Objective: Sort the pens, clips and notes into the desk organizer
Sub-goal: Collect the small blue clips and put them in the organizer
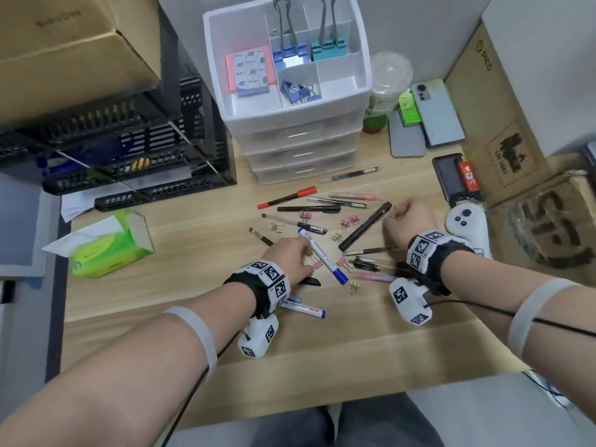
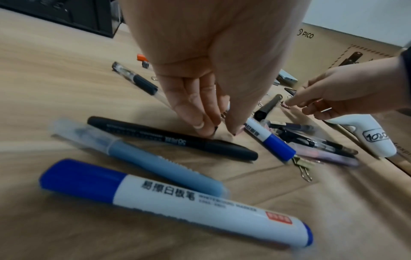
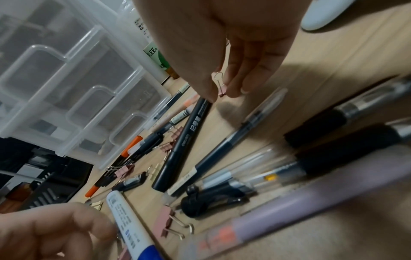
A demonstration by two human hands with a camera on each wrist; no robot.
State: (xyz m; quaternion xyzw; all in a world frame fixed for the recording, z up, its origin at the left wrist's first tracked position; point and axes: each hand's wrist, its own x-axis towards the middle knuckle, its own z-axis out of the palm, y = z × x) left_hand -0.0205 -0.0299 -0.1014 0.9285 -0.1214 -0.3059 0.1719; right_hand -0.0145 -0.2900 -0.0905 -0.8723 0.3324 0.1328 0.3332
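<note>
The white desk organizer (image 1: 342, 80) stands at the back; its top tray holds sticky notes (image 1: 250, 71), large binder clips (image 1: 288, 53) and small blue clips (image 1: 298, 91). Several pens, markers and small clips lie scattered on the wooden desk (image 1: 180, 285). My right hand (image 1: 392, 214) pinches a small pink binder clip (image 3: 222, 89) just above the desk, by the tip of a black marker (image 3: 184, 142). My left hand (image 2: 219, 130) has its fingertips pressed together on a pink clip (image 1: 317, 264) lying beside a blue-capped whiteboard marker (image 1: 322, 256).
A black mesh rack (image 1: 129, 150) and a green tissue pack (image 1: 106, 246) sit on the left. On the right are phones (image 1: 435, 114), a bottle (image 1: 383, 91), a white controller (image 1: 464, 224) and cardboard boxes (image 1: 503, 124). Another whiteboard marker (image 2: 173, 202) lies under my left wrist.
</note>
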